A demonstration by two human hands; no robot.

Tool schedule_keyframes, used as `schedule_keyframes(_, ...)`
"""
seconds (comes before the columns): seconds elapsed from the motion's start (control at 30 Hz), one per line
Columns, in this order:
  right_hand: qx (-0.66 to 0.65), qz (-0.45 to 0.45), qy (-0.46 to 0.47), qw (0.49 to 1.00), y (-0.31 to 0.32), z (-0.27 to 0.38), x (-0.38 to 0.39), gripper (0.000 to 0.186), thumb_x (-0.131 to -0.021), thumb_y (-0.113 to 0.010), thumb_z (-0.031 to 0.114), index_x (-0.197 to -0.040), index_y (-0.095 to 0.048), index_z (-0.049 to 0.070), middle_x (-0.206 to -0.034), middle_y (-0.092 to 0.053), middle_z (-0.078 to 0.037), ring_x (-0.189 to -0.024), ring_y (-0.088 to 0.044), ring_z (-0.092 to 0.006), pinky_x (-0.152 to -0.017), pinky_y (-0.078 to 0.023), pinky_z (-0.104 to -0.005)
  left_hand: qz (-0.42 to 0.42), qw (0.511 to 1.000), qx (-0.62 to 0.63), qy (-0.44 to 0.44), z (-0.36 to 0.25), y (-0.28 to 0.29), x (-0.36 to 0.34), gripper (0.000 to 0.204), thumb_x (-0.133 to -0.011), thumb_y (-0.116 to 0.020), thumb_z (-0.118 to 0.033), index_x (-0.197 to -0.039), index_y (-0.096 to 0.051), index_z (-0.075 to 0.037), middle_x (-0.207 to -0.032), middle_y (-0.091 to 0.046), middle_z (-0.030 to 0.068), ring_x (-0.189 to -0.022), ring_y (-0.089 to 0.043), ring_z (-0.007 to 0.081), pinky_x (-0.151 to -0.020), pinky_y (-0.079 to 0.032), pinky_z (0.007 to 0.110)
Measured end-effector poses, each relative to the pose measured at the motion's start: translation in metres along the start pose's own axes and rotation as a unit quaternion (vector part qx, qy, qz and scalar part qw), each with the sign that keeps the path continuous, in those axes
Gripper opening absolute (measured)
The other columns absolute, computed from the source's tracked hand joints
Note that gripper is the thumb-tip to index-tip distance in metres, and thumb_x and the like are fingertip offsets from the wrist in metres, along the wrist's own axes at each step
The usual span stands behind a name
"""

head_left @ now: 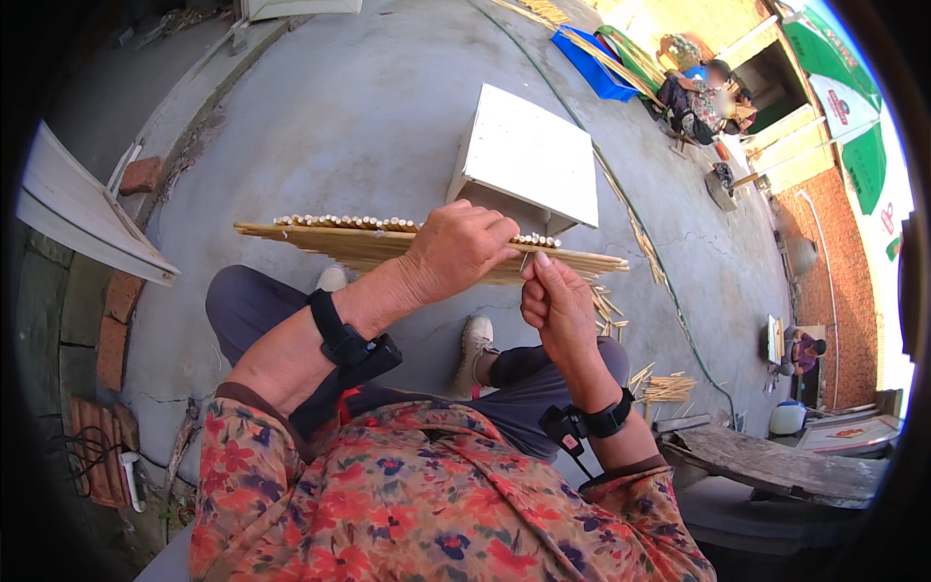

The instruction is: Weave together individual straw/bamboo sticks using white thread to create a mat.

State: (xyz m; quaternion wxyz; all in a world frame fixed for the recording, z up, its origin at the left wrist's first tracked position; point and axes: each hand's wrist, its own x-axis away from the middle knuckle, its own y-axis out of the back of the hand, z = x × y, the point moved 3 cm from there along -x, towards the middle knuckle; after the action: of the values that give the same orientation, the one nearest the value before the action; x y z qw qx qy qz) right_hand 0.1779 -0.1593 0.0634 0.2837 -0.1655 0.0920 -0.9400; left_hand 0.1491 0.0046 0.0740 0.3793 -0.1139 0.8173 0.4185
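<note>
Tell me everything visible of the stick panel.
The stick panel is straw-coloured and looks like bamboo or wood: slim sticks, pale round ends lined along the far edge, with long ones running left to right along the near side. It is held up, nearer than the white table. The left hand grips it near the middle; the right hand, closed, is at its near edge, further right.

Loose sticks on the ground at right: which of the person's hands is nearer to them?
Right. The right hand is up and left of the loose sticks in the picture; the left hand is farther left, at the stick mat.
</note>
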Motion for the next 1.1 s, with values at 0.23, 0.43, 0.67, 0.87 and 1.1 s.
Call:
schedule_keyframes(0.23, -0.077, -0.039, 0.006, 0.996, 0.013, -0.037, 0.002, 0.024, -0.093, -0.054, 0.025, -0.079, -0.053, 0.006, -0.060, -0.037, 0.006, -0.047, -0.029, -0.0031, -0.040, -0.022, -0.0191, -0.017, 1.000, -0.020, -0.001, -0.013, -0.028, 0.017, 0.020, -0.071, -0.071, -0.012, -0.084, -0.057, -0.007, -0.072, -0.060, 0.0057, -0.068, -0.059, 0.0237, -0.060, -0.042, 0.034)
schedule_keyframes(0.43, -0.226, 0.001, 0.010, 0.974, 0.016, -0.046, 0.000, 0.021, -0.094, -0.052, 0.023, -0.081, -0.052, 0.006, -0.062, -0.037, 0.005, -0.048, -0.029, -0.0035, -0.041, -0.022, -0.0191, -0.009, 1.000, -0.019, -0.009, -0.015, -0.036, 0.016, 0.021, -0.070, -0.071, -0.011, -0.085, -0.057, -0.006, -0.073, -0.060, 0.0063, -0.069, -0.059, 0.0247, -0.060, -0.042, 0.035)
schedule_keyframes(0.67, -0.210, -0.040, 0.078, 0.974, 0.011, -0.043, -0.020, 0.019, -0.093, -0.053, 0.018, -0.077, -0.050, 0.008, -0.060, -0.035, 0.007, -0.046, -0.028, -0.0025, -0.040, -0.022, -0.0183, -0.008, 0.999, -0.036, 0.013, -0.014, -0.037, 0.004, 0.021, -0.070, -0.070, -0.009, -0.087, -0.057, -0.007, -0.075, -0.060, 0.0073, -0.070, -0.058, 0.0263, -0.062, -0.043, 0.036)
schedule_keyframes(0.87, -0.173, 0.025, 0.072, 0.982, -0.035, -0.040, 0.013, 0.020, -0.092, -0.054, 0.018, -0.076, -0.049, 0.007, -0.057, -0.036, 0.007, -0.046, -0.030, -0.0040, -0.042, -0.025, -0.0202, -0.053, 0.995, -0.049, 0.068, 0.004, -0.019, -0.005, 0.018, -0.074, -0.068, -0.011, -0.088, -0.059, -0.007, -0.079, -0.061, 0.0067, -0.068, -0.058, 0.0266, -0.062, -0.043, 0.036)
schedule_keyframes(1.1, 0.090, 0.057, 0.062, 0.992, 0.020, -0.029, 0.014, 0.023, -0.091, -0.057, 0.024, -0.078, -0.056, 0.005, -0.058, -0.046, 0.004, -0.049, -0.040, -0.0044, -0.044, -0.031, -0.0202, -0.050, 0.996, -0.039, 0.064, 0.011, -0.015, -0.007, 0.019, -0.074, -0.069, -0.013, -0.089, -0.059, -0.006, -0.079, -0.061, 0.0064, -0.067, -0.057, 0.0263, -0.061, -0.043, 0.035)
